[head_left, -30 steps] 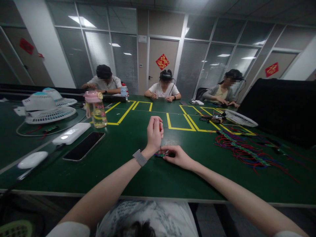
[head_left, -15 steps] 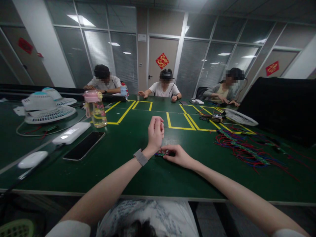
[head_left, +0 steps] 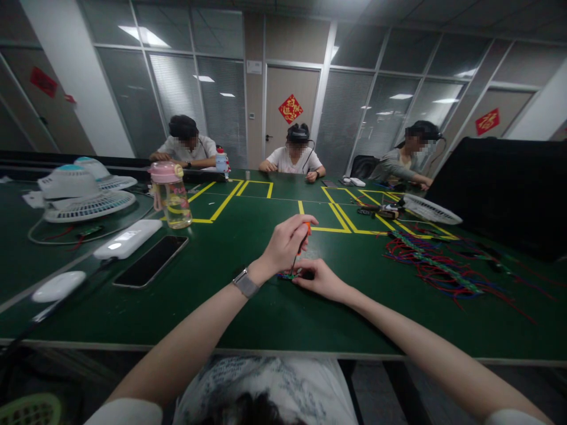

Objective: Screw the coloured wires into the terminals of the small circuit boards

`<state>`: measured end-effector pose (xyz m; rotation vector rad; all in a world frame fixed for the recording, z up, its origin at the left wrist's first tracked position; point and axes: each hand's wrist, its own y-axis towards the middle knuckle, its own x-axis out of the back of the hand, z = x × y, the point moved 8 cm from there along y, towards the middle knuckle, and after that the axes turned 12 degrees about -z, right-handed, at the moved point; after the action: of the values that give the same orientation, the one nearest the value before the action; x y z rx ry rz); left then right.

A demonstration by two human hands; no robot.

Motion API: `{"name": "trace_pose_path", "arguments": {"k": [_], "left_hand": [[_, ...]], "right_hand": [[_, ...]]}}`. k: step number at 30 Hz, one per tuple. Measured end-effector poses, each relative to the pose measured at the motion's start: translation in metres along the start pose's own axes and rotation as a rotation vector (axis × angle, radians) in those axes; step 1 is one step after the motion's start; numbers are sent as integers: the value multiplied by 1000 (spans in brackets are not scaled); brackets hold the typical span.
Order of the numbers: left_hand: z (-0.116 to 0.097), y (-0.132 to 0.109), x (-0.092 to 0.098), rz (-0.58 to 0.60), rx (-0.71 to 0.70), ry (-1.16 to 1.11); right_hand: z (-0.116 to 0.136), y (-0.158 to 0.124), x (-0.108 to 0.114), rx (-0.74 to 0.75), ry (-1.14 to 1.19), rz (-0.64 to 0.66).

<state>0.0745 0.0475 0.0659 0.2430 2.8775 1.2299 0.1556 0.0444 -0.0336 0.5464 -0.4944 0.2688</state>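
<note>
A see-through bottle (head_left: 172, 198) with a pink lid stands upright on the left of the green table (head_left: 212, 319); how much liquid it holds is hard to tell. A smaller blue bottle (head_left: 222, 164) stands on the far side. The left hand (head_left: 286, 239) is closed around a screwdriver (head_left: 303, 237), its tip down at a small circuit board (head_left: 287, 276). The board lies on the table, just left of the right hand (head_left: 323, 282), whose thumb and fingers pinch its right end.
</note>
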Motion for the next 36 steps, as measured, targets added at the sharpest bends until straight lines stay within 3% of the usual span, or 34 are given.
{"name": "trace_pose_path", "arguments": {"k": [3,8,12,16,22,26,30,36], "left_hand": [[-14,0,4,47,-16,5],[-13,-2,10,27,72,-39],[-20,-1,20,-82,-100,165],[-30,-2,21,-87,-202,253],[-11,1,22,-66,11,49],[-16,0,30,-154,-84,168],[-25,-2,27,-130,-147,213],[-13,-1,22,-74,30,24]], "right_hand": [[1,0,0,2,11,-1],[-3,-1,5,24,-132,-69],[-5,-2,7,27,-155,-95],[-6,-3,7,35,-149,-79],[-6,-3,7,54,-129,-54],[-6,-4,7,52,-137,-56],[-4,-4,8,56,-138,-56],[-4,-4,8,70,-146,-44]]}}
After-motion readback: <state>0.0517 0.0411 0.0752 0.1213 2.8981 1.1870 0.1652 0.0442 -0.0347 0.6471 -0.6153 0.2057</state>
